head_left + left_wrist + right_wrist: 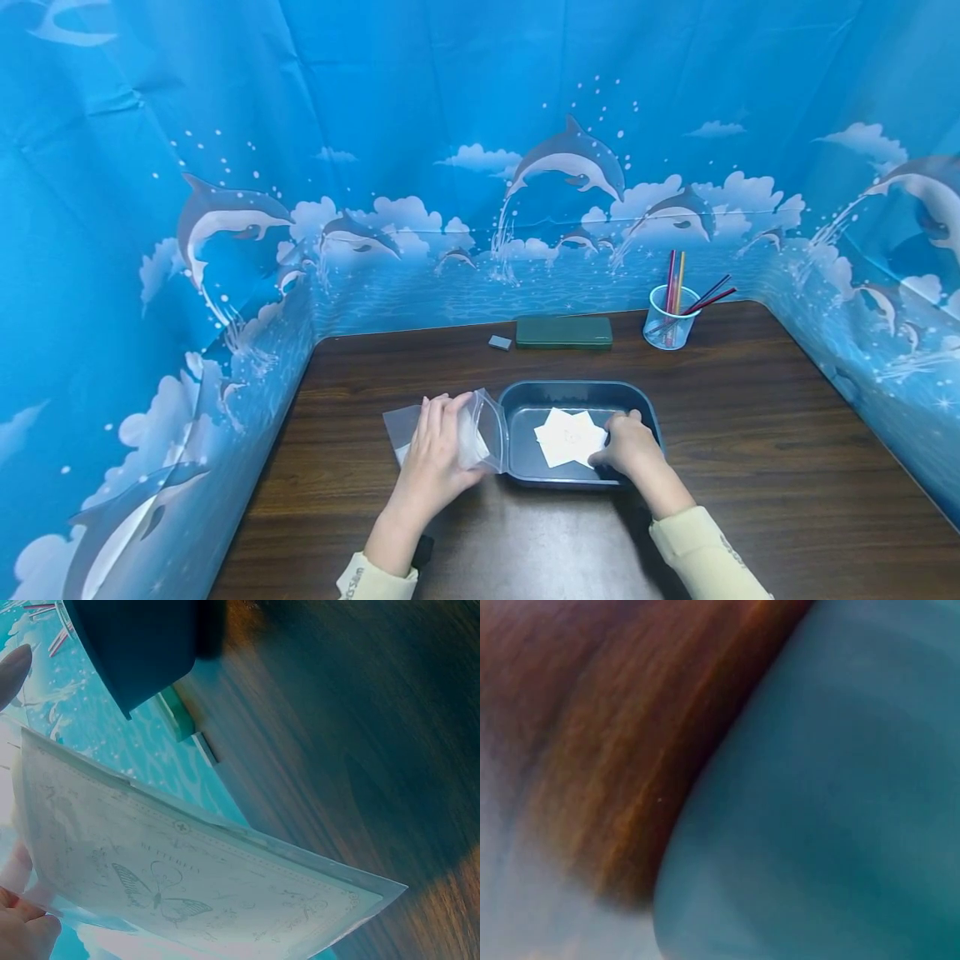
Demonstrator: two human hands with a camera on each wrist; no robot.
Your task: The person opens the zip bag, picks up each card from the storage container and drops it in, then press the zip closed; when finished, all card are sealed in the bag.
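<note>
In the head view my left hand [432, 454] grips a clear plastic bag [495, 417] at the left end of the dark tray. The bag's mouth gapes toward the tray. Inside it, in the left wrist view, is a pale printed paper [161, 885] with a butterfly on it. Several white paper pieces [566, 437] lie overlapping in the dark tray [581, 390]. My right hand [633, 450] reaches over the tray's right side, thumb and fingers bent about the right edge of these pieces. Its fingertips are partly hidden.
Behind the tray lie a green case [564, 332] and a small grey-blue block [499, 342]. A mesh cup [666, 329] with several pencils stands at the back right. A blue dolphin-print curtain [405, 167] encloses the back and sides of the brown wooden table [757, 433].
</note>
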